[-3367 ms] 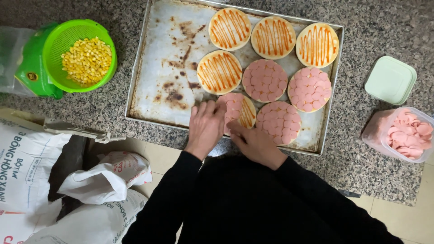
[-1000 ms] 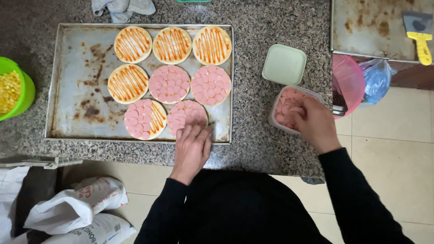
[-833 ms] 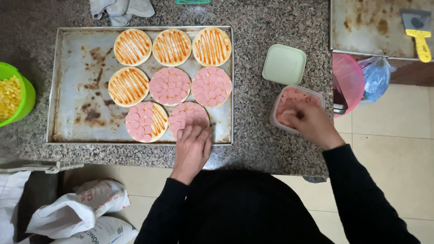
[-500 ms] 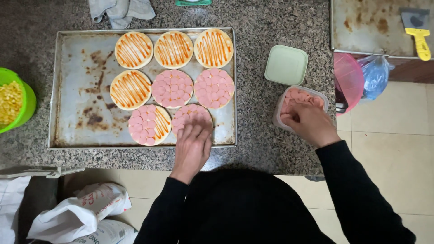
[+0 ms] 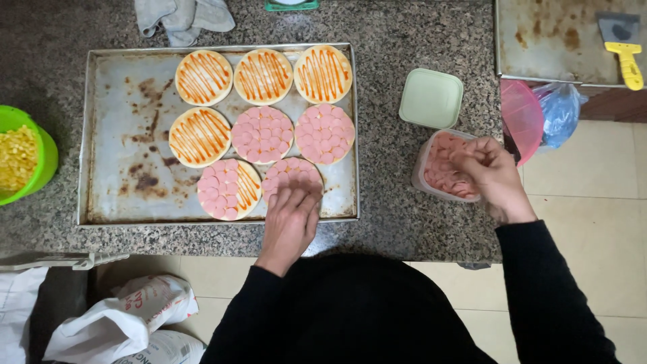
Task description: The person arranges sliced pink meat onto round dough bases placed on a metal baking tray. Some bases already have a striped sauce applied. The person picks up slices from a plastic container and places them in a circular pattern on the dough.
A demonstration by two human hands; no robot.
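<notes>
The head camera looks straight down on a speckled granite desk (image 5: 418, 202) carrying a stained metal baking tray (image 5: 121, 135). Eight small round pizza bases lie on the tray's right half. Four of them carry only orange sauce stripes, among them the top-row base (image 5: 263, 75). Two middle-row bases (image 5: 325, 133) are fully covered with pink sausage slices. In the bottom row, the left base (image 5: 228, 189) is mostly covered, with sauce showing at its right edge.

The left hand (image 5: 291, 217) lies flat, palm down, on the near edge of the bottom-right base (image 5: 290, 174), its fingers spread and loosely open, holding nothing that can be seen.

The right hand (image 5: 490, 176) hovers over a clear plastic tub of sausage slices (image 5: 438, 165) just right of the tray, its fingers curled together in a pinch; whether a slice sits between them cannot be told.

A pale green lid (image 5: 431, 98) lies just beyond the tub. At the left edge a green bowl of corn kernels (image 5: 23, 164) stands. A grey cloth (image 5: 182, 15) lies above the tray.
</notes>
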